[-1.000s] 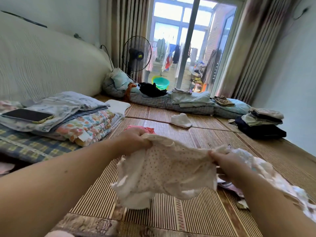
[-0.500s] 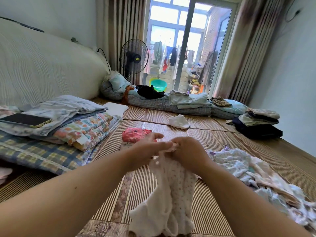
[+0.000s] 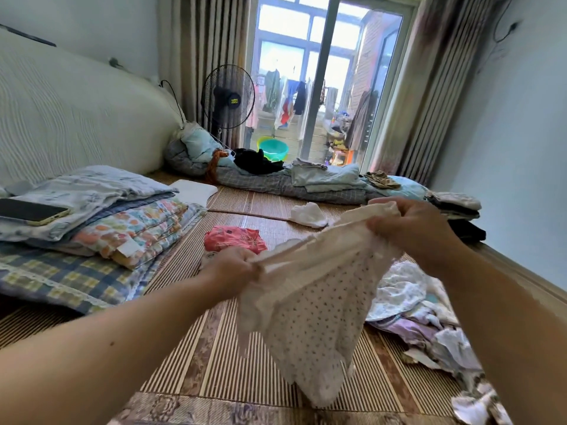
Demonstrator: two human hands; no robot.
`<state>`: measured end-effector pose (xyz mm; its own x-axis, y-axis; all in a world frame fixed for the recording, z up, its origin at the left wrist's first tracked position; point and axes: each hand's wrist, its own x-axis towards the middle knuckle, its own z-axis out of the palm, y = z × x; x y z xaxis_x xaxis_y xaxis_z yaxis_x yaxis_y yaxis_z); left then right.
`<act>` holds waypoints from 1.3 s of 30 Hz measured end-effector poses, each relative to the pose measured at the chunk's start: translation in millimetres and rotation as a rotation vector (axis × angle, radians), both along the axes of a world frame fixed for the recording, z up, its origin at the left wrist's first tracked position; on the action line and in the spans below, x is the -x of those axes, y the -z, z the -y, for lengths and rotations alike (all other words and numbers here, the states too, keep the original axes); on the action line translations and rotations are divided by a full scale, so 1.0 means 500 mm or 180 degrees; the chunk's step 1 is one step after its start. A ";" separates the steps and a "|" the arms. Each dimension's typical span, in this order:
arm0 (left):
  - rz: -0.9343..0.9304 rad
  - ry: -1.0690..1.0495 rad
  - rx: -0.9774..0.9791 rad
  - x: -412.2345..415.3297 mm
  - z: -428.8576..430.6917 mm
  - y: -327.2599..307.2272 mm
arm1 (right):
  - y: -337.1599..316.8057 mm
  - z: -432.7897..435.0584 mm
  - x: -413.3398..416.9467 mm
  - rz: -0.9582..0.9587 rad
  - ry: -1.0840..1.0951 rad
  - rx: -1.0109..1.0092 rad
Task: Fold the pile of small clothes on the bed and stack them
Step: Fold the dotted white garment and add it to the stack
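The left hand (image 3: 233, 268), low, and the right hand (image 3: 411, 231), higher, each pinch an end of the dotted cloth (image 3: 316, 305), which stretches between them and hangs down.

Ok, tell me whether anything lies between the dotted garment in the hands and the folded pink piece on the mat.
Nothing visible does. The left hand and right hand grip the dotted garment in the air; the folded pink piece lies just beyond the left hand on the mat. The unfolded pile sits to the right.
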<state>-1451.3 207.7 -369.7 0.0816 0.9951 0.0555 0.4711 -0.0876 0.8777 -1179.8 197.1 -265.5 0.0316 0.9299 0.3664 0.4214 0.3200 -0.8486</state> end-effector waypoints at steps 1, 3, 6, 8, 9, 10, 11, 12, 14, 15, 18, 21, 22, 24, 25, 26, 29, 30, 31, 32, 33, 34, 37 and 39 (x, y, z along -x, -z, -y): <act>-0.0151 -0.0100 -0.0053 0.015 -0.007 -0.012 | -0.006 0.005 -0.014 0.0279 0.0004 0.0008; -0.0392 -0.0287 -0.0204 0.040 -0.018 -0.038 | -0.012 0.012 -0.033 0.0925 0.0065 0.0054; -0.0508 -0.0468 -0.0334 0.055 -0.017 -0.073 | -0.011 0.017 -0.038 0.1757 0.0178 0.0131; -0.0469 -0.0547 -0.0417 0.054 -0.018 -0.092 | -0.011 0.016 -0.037 0.1984 0.0277 0.0083; -0.0478 -0.0558 -0.0398 0.047 -0.012 -0.101 | -0.010 0.014 -0.037 0.1936 0.0301 0.0080; -0.0552 -0.0566 -0.0432 0.043 -0.012 -0.100 | -0.008 0.012 -0.037 0.1749 0.0305 0.0111; -0.0585 -0.0654 -0.0482 0.038 -0.013 -0.101 | -0.003 0.009 -0.035 0.1462 0.0305 0.0187; -0.0739 -0.0670 -0.0536 0.033 -0.007 -0.106 | 0.001 0.007 -0.033 0.1159 0.0295 0.0258; -0.1001 -0.0648 -0.0765 0.030 -0.006 -0.105 | 0.008 0.011 -0.026 0.0587 0.0120 0.0437; -0.0639 -0.0640 -0.0652 0.026 -0.006 -0.112 | 0.010 0.015 -0.024 0.0423 -0.0032 0.0503; -0.0045 -0.0130 -0.0248 0.025 0.003 -0.143 | 0.008 0.033 -0.023 0.0659 -0.0318 0.0431; -0.0248 0.0337 -0.0164 0.036 0.002 -0.154 | 0.012 0.027 -0.032 0.0720 -0.0093 0.0076; -0.0422 0.0479 -0.0271 0.043 0.003 -0.156 | 0.015 0.022 -0.037 0.0521 -0.0020 0.0051; -0.1083 0.0634 -0.0723 0.062 -0.003 -0.159 | 0.019 0.010 -0.047 0.0103 0.0098 0.0068; -0.1558 0.0699 -0.0937 0.070 0.000 -0.160 | 0.021 0.005 -0.050 0.0019 0.0200 0.0051; -0.1987 0.0727 -0.1069 0.079 -0.002 -0.158 | 0.022 0.001 -0.053 0.0050 0.0357 0.0020; -0.2621 0.0682 -0.1019 0.094 -0.003 -0.146 | 0.020 0.007 -0.051 0.0492 0.0623 -0.0201; -0.2700 0.0583 -0.1032 0.097 -0.004 -0.143 | 0.018 0.012 -0.050 0.0695 0.0547 -0.0268; -0.2656 0.0463 -0.1105 0.100 -0.003 -0.143 | 0.015 0.019 -0.048 0.0901 0.0445 -0.0313; -0.2500 0.0369 -0.1154 0.106 -0.001 -0.143 | 0.012 0.025 -0.048 0.1089 0.0370 -0.0340; -0.2264 0.0264 -0.1182 0.113 0.001 -0.144 | 0.010 0.028 -0.050 0.1240 0.0350 -0.0374; -0.2001 0.0180 -0.1245 0.120 0.003 -0.144 | 0.008 0.028 -0.055 0.1324 0.0404 -0.0412; -0.1073 0.0111 -0.1215 0.133 0.014 -0.149 | 0.009 0.024 -0.071 0.0820 0.0426 -0.0389; -0.0326 0.0286 -0.1062 0.133 0.021 -0.155 | 0.012 0.026 -0.070 0.0211 0.0198 -0.0304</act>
